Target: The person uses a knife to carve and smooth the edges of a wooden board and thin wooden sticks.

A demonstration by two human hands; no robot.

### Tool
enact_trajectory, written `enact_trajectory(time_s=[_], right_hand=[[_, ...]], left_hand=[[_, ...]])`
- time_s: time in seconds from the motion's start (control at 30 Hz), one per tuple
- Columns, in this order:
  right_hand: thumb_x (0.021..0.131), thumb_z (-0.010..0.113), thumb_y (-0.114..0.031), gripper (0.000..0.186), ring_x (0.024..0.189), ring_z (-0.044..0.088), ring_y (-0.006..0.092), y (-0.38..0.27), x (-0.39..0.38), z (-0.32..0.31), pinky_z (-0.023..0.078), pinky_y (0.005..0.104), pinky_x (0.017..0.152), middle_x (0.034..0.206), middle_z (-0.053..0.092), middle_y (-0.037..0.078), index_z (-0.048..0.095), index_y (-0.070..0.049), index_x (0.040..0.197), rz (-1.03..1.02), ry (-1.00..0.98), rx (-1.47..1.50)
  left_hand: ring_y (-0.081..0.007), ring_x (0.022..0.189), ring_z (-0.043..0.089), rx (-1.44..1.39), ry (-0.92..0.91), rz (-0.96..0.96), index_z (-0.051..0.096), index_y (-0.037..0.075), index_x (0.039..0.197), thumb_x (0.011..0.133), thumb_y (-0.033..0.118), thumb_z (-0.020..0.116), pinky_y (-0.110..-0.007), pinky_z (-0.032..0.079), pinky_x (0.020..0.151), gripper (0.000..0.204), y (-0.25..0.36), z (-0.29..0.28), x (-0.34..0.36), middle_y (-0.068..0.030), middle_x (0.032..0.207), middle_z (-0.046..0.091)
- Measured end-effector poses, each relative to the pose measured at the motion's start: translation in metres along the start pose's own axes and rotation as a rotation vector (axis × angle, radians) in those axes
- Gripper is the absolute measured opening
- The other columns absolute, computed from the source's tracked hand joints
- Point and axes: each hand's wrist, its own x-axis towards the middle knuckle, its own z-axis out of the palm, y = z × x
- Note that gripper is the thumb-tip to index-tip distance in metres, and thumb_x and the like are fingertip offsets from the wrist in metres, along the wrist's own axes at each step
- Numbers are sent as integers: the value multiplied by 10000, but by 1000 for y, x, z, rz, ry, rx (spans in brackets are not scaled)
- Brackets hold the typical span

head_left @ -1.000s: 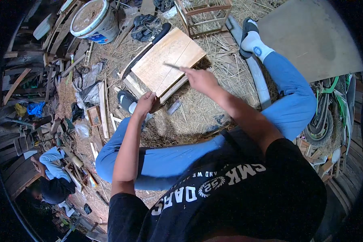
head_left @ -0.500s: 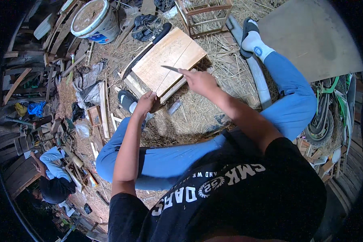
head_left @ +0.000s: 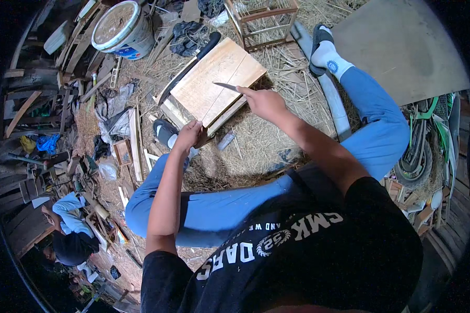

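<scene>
My right hand [head_left: 263, 107] is closed on a small knife [head_left: 225, 85], its narrow blade lying over a pale wooden board [head_left: 203, 86] marked with a thin straight line. My left hand [head_left: 189, 133] pinches the board's near corner. The board rests on more timber pieces [head_left: 177, 116]. Along its far left edge lies a long, dark curved tool [head_left: 184, 70] with a black handle, apparently a large blade.
Straw covers the ground around my legs. A white bucket [head_left: 120, 26], wooden frame [head_left: 261, 28] and pale pipe [head_left: 331, 101] surround the board. A metal sheet [head_left: 397, 49] and green bike [head_left: 420, 146] are right. Another person [head_left: 73, 240] sits lower left among wood scraps.
The knife in my right hand has shifted slightly over the board, last moving a little up and rightward with a small turn. My left hand stays at the corner.
</scene>
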Motion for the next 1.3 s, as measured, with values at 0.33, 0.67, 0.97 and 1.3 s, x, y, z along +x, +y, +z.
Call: enact_trajectory(time_s=[0.33, 0.67, 0.97, 1.3], right_hand=[[998, 475, -321, 366, 737, 689, 386, 38, 15, -3, 543, 521, 642, 795, 690, 189, 573, -374, 1346, 125, 262, 150], [1009, 473, -285, 375, 665, 676, 352, 28, 6, -8, 531, 472, 589, 798, 702, 146, 565, -313, 1372, 76, 100, -19], [1020, 433, -332, 365, 777, 689, 376, 37, 12, -20, 544, 482, 670, 871, 711, 157, 572, -298, 1356, 123, 69, -12], [992, 492, -356, 384, 1038, 645, 388, 135, 53, -101, 491, 440, 896, 1104, 677, 228, 628, -81, 1222, 112, 12, 166]], left_hand=[[-63, 578, 404, 77, -40, -27, 570, 130, 845, 1046, 289, 504, -243, 331, 534, 265, 17, 7, -3, 60, 662, 488], [-61, 484, 350, 69, -31, -49, 550, 137, 806, 1037, 297, 510, -251, 271, 453, 284, 12, 2, -1, 63, 594, 429], [-58, 530, 387, 59, -21, -20, 553, 143, 799, 1032, 299, 527, -246, 301, 478, 282, 8, 0, -3, 68, 632, 461], [-68, 804, 551, 285, 73, 175, 683, 42, 1028, 1014, 240, 576, -226, 441, 745, 225, 97, -26, -26, 29, 860, 648]])
